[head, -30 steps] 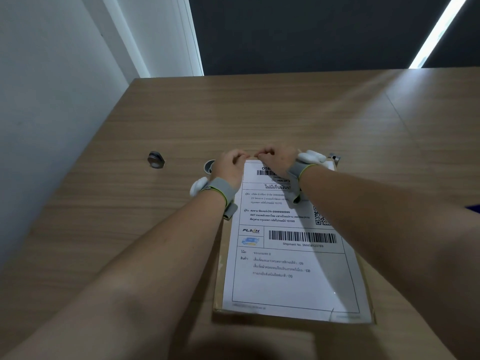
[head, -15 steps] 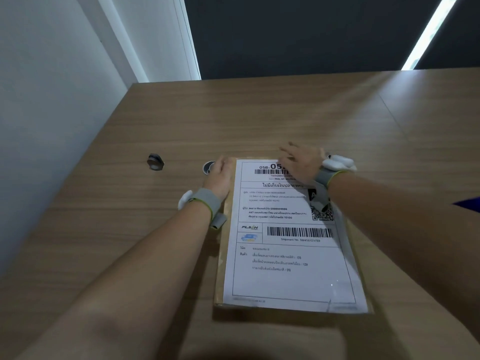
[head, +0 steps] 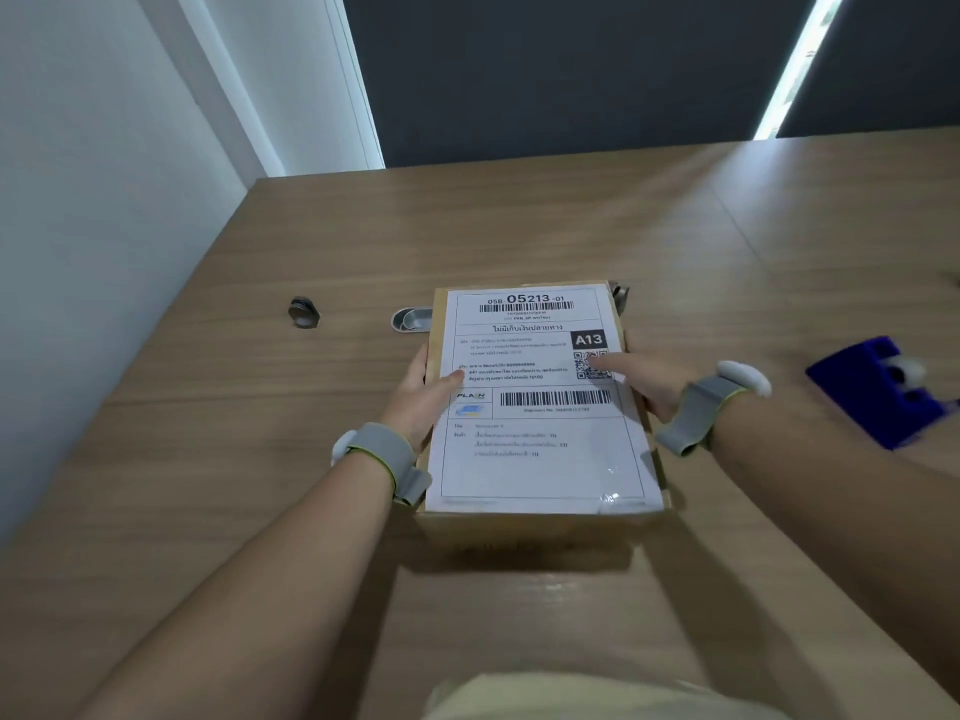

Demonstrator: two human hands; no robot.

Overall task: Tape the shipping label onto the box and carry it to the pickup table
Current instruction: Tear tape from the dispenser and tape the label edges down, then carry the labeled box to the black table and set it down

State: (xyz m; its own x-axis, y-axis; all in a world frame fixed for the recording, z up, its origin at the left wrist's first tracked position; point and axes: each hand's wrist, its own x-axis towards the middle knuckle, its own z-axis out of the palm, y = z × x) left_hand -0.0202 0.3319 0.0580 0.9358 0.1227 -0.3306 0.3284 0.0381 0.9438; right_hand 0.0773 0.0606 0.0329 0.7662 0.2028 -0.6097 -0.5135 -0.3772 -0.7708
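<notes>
A flat brown cardboard box (head: 535,530) lies in the middle of the wooden table, its top covered by a white shipping label (head: 535,459) with barcodes, a QR code and "A13". Shiny clear tape (head: 609,495) shows at the label's near right corner. My left hand (head: 421,397) grips the box's left edge, thumb lying on the label. My right hand (head: 649,381) grips the right edge, thumb resting on the QR code. The fingers of both hands are hidden down the box's sides.
A blue tape dispenser (head: 878,394) sits on the table (head: 519,226) at the right. A round metal grommet (head: 304,312) and a second metal fitting (head: 409,319) lie left of the box. A small metal piece (head: 621,292) peeks from behind the box's far right corner. A white wall runs along the left.
Both hands left the label's far edge and slid back to the box's two long sides, where they now grip it. The box's near side has come into view.
</notes>
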